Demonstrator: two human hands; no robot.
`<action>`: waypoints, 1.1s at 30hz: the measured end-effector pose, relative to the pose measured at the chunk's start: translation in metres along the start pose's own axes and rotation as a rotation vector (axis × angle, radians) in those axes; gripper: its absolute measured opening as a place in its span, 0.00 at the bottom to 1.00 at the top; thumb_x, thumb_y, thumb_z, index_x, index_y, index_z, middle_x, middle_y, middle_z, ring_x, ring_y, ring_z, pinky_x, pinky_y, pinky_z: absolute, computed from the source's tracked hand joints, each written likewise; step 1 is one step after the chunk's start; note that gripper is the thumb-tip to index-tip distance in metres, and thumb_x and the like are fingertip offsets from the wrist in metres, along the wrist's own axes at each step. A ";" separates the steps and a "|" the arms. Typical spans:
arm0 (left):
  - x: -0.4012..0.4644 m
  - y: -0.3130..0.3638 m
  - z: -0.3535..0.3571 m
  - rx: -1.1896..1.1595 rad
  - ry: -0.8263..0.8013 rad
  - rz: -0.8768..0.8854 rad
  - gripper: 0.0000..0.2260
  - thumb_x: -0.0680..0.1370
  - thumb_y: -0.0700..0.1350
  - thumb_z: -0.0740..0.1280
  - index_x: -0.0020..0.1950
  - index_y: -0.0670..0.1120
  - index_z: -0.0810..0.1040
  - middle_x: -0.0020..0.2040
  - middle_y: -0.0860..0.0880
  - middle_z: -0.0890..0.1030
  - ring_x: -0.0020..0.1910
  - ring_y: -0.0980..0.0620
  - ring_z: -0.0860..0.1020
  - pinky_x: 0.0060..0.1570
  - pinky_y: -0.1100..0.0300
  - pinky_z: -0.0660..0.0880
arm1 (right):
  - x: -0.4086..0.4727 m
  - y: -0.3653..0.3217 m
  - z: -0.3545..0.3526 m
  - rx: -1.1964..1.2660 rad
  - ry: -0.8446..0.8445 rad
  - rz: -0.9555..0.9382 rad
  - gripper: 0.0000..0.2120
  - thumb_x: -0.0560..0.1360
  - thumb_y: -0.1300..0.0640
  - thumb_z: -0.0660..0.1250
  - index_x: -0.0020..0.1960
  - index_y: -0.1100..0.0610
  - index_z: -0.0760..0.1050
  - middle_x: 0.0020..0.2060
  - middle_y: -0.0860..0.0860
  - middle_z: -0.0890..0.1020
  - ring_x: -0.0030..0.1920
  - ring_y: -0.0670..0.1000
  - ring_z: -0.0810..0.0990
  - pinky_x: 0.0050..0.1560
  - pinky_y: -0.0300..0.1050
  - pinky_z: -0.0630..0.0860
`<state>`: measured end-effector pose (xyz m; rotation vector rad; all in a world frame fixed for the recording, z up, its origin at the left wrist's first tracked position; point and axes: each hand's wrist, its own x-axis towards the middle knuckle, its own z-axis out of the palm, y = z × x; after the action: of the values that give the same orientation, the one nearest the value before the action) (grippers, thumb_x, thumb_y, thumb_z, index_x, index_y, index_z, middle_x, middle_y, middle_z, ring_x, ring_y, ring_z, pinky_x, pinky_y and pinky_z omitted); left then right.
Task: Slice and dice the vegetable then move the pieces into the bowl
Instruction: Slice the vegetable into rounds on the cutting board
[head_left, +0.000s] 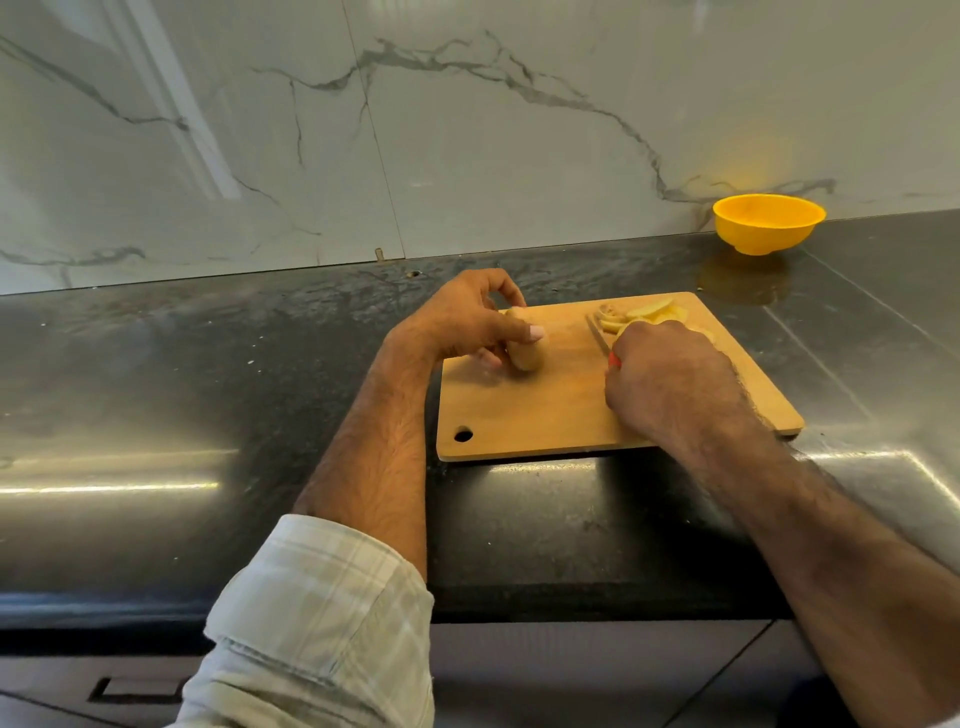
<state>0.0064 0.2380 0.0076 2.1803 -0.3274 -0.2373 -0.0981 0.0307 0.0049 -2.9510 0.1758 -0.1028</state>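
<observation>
A wooden cutting board (550, 410) lies on the dark counter. My left hand (462, 322) grips a brown potato piece (525, 356) on the board's left half. Closed around a knife with an orange handle, my right hand (670, 379) rests on the board's right half; the thin blade (597, 335) points away from me. Pale yellow potato slices (644, 313) are piled at the board's far right corner, just beyond my right knuckles. The yellow bowl (768, 222) stands by the wall at the back right, apart from the board.
The dark glossy counter (208, 389) stretches left of the board. A marble wall (415, 130) rises behind it. The counter's front edge runs below the board, with cabinet fronts (571, 675) underneath.
</observation>
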 end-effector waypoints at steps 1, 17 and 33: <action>0.001 -0.002 0.000 0.006 0.039 0.013 0.21 0.72 0.48 0.82 0.60 0.46 0.78 0.51 0.41 0.85 0.45 0.45 0.87 0.42 0.50 0.86 | 0.000 -0.001 0.003 0.028 0.014 -0.018 0.12 0.82 0.52 0.65 0.63 0.53 0.78 0.55 0.54 0.81 0.52 0.56 0.79 0.49 0.54 0.78; 0.009 -0.022 0.006 0.276 0.080 0.158 0.15 0.78 0.52 0.77 0.65 0.54 0.84 0.57 0.54 0.82 0.53 0.57 0.79 0.49 0.60 0.74 | 0.021 -0.014 0.017 0.084 -0.001 -0.041 0.12 0.80 0.48 0.65 0.59 0.51 0.79 0.52 0.50 0.82 0.51 0.52 0.79 0.50 0.51 0.81; 0.002 -0.015 0.008 0.297 0.069 0.169 0.22 0.74 0.52 0.80 0.67 0.54 0.83 0.60 0.55 0.82 0.54 0.58 0.79 0.49 0.61 0.73 | 0.000 -0.018 0.026 0.100 0.149 -0.144 0.14 0.84 0.45 0.59 0.59 0.51 0.78 0.49 0.51 0.81 0.48 0.52 0.79 0.46 0.51 0.80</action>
<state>0.0084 0.2395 -0.0093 2.4290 -0.5333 -0.0193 -0.0945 0.0530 -0.0169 -2.8534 -0.0223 -0.3410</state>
